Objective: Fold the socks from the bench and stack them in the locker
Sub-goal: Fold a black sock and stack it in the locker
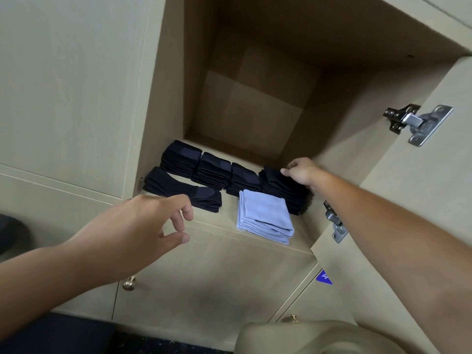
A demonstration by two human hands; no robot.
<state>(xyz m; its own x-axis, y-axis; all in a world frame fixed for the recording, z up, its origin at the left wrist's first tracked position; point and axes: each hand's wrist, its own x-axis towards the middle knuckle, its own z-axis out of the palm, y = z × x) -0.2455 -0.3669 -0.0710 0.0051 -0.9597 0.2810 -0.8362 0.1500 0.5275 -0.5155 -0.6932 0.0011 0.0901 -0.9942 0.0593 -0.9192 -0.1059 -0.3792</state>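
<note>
Socks: right hand [301, 172] curls on dark stack [286, 192] | left hand [143, 226] loose, empty | square stack against row [214, 169], clear of blue cloth [265, 215]

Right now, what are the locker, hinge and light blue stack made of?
Locker: looks like pale wood-grain laminate board, matte; fine printed grain.
Hinge: bright metal, probably steel; shiny, with screws.
Light blue stack: soft folded fabric, matte; layered edges. Fibre can't be told.
</note>
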